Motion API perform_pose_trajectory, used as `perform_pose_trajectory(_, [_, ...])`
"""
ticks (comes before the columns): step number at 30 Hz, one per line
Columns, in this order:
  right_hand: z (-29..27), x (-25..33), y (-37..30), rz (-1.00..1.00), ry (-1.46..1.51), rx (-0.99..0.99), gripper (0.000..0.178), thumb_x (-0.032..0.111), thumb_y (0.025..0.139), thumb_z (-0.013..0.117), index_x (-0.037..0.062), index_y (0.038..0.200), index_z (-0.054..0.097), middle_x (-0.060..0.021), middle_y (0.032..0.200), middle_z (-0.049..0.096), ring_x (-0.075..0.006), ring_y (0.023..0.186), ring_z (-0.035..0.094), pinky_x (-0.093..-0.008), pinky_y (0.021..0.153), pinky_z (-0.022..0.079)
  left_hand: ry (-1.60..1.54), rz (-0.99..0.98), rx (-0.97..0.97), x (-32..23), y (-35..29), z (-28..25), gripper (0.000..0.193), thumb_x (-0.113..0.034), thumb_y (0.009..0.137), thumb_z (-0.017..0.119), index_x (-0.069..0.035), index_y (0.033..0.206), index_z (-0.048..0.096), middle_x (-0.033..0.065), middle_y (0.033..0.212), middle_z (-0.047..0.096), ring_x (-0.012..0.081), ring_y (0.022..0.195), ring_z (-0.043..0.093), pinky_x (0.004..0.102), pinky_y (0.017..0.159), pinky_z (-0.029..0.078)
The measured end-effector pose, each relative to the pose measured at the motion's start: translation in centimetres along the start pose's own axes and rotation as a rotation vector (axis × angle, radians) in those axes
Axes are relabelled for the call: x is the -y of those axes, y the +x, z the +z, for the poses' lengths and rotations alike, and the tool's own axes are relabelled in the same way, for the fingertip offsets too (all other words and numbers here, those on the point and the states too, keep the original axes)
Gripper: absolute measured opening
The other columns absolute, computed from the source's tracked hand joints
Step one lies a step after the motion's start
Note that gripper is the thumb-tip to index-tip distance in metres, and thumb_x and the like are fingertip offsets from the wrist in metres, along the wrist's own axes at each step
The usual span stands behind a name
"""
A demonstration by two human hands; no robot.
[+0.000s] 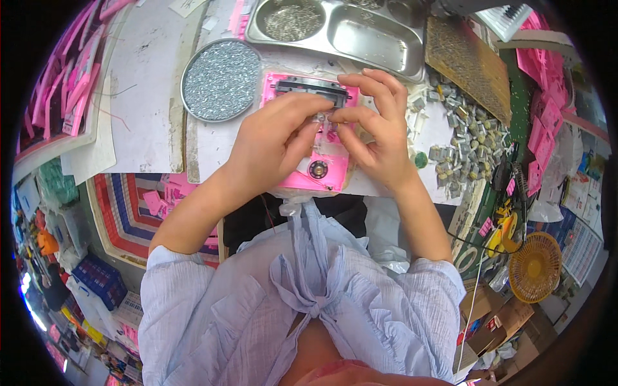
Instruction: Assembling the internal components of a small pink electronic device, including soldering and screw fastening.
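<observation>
White worktop [145, 116] fills the head view's far side; on it, right of a round dish [185, 96], lies a glossy pink casing [296, 179], black strip [309, 85] across its far end, dark-ringed disc [318, 169] nearer. Left hand [270, 136] and right hand [381, 138] bring thumbs and forefingers close over its middle; what they pinch, I cannot tell.
</observation>
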State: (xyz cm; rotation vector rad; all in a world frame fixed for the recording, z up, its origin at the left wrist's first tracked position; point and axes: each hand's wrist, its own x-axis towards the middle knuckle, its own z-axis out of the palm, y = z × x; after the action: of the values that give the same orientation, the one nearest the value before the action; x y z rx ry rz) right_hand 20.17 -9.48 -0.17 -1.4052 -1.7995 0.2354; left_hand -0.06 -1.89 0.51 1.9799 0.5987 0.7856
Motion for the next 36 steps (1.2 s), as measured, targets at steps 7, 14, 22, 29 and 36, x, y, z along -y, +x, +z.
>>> perform_pose_trajectory(7, [0.4, -0.9, -1.8, 0.187, 0.323, -0.131, 0.017, 0.006, 0.075, 0.079, 0.0099, 0.091, 0.074, -0.0094, 0.129, 0.065, -0.0338, 0.127, 0.048, -0.0446, 0.104, 0.042, 0.001, -0.101, 0.273, 0.0, 2.9, 0.5, 0.015, -0.007, 0.093, 0.068, 0.001, 0.105, 0.073, 0.0126, 0.087, 0.071, 0.0217, 0.071, 0.069, 0.0326, 0.063, 0.053])
perform_pose_trajectory(14, [-3.7, -0.8, -5.8, 0.323, 0.157, -0.302, 0.020, 0.001, 0.079, 0.076, 0.0066, 0.098, 0.071, -0.0130, 0.127, 0.065, -0.0313, 0.121, 0.056, -0.0399, 0.099, 0.048, -0.005, -0.331, 0.276, -0.6, 2.9, 0.6, 0.010, -0.004, 0.096, 0.068, 0.002, 0.101, 0.073, 0.0048, 0.085, 0.072, 0.0091, 0.071, 0.067, 0.0250, 0.065, 0.055])
perform_pose_trajectory(22, [-20.7, -1.3, -25.6, 0.935, 0.434, -1.180, 0.027, 0.010, 0.100, 0.062, -0.0011, 0.124, 0.057, -0.0107, 0.110, 0.066, -0.0189, 0.091, 0.063, -0.0342, 0.082, 0.053, -0.058, -0.295, 0.161, -0.6, 2.4, 1.2, 0.010, -0.004, 0.094, 0.070, 0.000, 0.104, 0.071, 0.0062, 0.083, 0.072, 0.0092, 0.068, 0.068, 0.0242, 0.062, 0.054])
perform_pose_trajectory(29, [-29.1, -6.6, -33.6, 0.737, 0.584, -1.411, 0.034, 0.029, 0.107, 0.056, -0.0034, 0.116, 0.060, -0.0072, 0.089, 0.058, -0.0173, 0.070, 0.050, -0.0307, 0.062, 0.043, 0.071, -0.153, 0.169, -0.4, 2.6, 1.7, 0.012, -0.005, 0.093, 0.070, 0.000, 0.103, 0.070, 0.0065, 0.080, 0.072, 0.0101, 0.060, 0.067, 0.0263, 0.056, 0.054])
perform_pose_trajectory(36, [-27.4, -4.0, -24.3, 0.859, 0.100, -1.502, 0.040, 0.031, 0.107, 0.053, -0.0051, 0.122, 0.060, -0.0096, 0.089, 0.059, -0.0181, 0.069, 0.055, -0.0258, 0.056, 0.044, -0.068, -0.357, 0.201, -0.6, 2.4, 1.3, 0.011, -0.007, 0.095, 0.069, 0.002, 0.101, 0.070, 0.0044, 0.077, 0.070, 0.0082, 0.059, 0.065, 0.0250, 0.055, 0.052])
